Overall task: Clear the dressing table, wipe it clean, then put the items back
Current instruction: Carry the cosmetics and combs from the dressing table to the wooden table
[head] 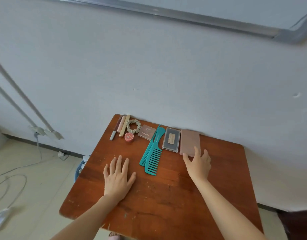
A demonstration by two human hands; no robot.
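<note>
Two hands: left (119,177) flat on table (166,205), right (198,164) gripping pink case (190,142) near combs (152,153).

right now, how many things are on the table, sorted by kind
stick tubes: 3
scrunchie: 1
round pot: 1
combs: 2
flat cases: 3, counting the pink case that the right hand grips
total: 10

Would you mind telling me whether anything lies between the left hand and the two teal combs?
Nothing visible does. The left hand rests flat on the table, and only bare wood separates it from the teal combs to its right. The right hand holds the near end of the pink case, clear of that path.
</note>
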